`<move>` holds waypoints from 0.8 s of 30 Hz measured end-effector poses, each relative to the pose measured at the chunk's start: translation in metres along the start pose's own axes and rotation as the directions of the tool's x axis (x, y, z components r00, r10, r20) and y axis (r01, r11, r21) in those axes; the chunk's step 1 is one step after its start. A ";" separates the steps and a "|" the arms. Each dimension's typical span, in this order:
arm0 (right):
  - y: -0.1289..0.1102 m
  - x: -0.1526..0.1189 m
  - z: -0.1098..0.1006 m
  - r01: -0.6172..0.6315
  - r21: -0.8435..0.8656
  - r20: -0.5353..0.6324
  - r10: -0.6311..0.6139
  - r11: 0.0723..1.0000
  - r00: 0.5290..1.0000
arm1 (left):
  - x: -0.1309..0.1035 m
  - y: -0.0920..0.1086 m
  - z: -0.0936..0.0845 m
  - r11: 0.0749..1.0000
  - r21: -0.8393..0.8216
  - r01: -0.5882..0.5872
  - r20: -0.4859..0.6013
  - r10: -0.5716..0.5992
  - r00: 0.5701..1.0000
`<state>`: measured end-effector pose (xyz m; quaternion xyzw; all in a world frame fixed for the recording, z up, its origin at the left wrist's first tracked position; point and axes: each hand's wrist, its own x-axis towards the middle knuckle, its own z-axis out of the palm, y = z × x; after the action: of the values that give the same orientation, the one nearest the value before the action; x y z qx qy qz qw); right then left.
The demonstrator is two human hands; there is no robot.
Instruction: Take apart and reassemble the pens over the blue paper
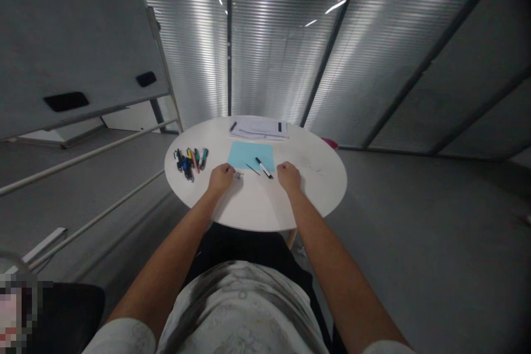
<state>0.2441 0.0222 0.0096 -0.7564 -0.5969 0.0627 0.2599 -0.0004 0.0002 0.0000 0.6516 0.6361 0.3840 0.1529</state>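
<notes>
My left hand (pixel 222 177) rests closed on the round white table (pixel 249 207), near the lower left corner of a light blue sheet (pixel 249 154). Right beside its fingertips is a small greyish piece (pixel 238 175), too small to name; I cannot tell whether the fingers grip it. At the sheet's lower right corner, my right hand (pixel 289 176) is curled into a fist, with nothing showing in it. Between the hands a white and black marker (pixel 264 168) lies slanted over the sheet's lower edge. Left of the marker is a thin dark stick, perhaps a pen refill (pixel 253 169).
Several pens and markers (pixel 191 163) lie grouped at the table's left. A stack of papers (pixel 259 128) is at the far edge. Faint small marks or bits (pixel 317 170) show at right. A whiteboard frame (pixel 164 61) stands left, a blinds-covered glass wall (pixel 269 38) behind.
</notes>
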 end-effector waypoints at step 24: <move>-0.002 -0.003 0.000 0.039 -0.043 -0.002 -0.040 0.998 0.999 | -0.001 0.002 0.000 1.000 0.019 0.014 0.009 -0.014 1.000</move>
<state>0.2416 0.0197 0.0102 -0.7501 -0.6126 0.0435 0.2455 0.0011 -0.0012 0.0010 0.6502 0.6436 0.3740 0.1521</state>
